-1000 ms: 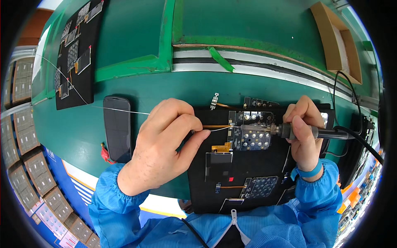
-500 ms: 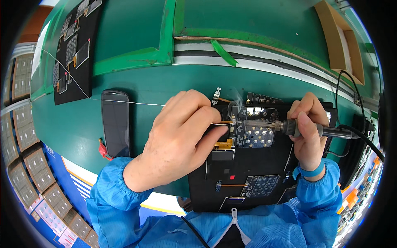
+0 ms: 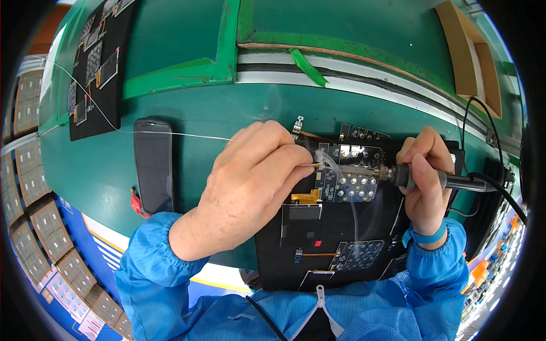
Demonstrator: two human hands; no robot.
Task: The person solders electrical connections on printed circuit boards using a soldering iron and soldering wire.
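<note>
Head view: the left hand (image 3: 242,184) pinches thin solder wire (image 3: 187,135), closer to the circuit board (image 3: 357,190) than a second ago. More smoke (image 3: 356,224) now curls over it, so solder is probably melting. The right hand (image 3: 426,176) grips one soldering iron (image 3: 402,175), its tip at the board's left edge. On the black mat (image 3: 273,256) I count at least three boards; beside it, one phone (image 3: 153,165).

A: Right hand (image 3: 426,177) grips the soldering iron (image 3: 401,175), tip at the left side of the circuit board (image 3: 355,196)!
B: And the left hand (image 3: 244,190) pinches thin solder wire (image 3: 182,134) just beside it, smoke (image 3: 356,219) curling!
A: Black mat (image 3: 338,224) underneath, smartphone (image 3: 153,165) lying leftward on the green table (image 3: 222,105).
</note>
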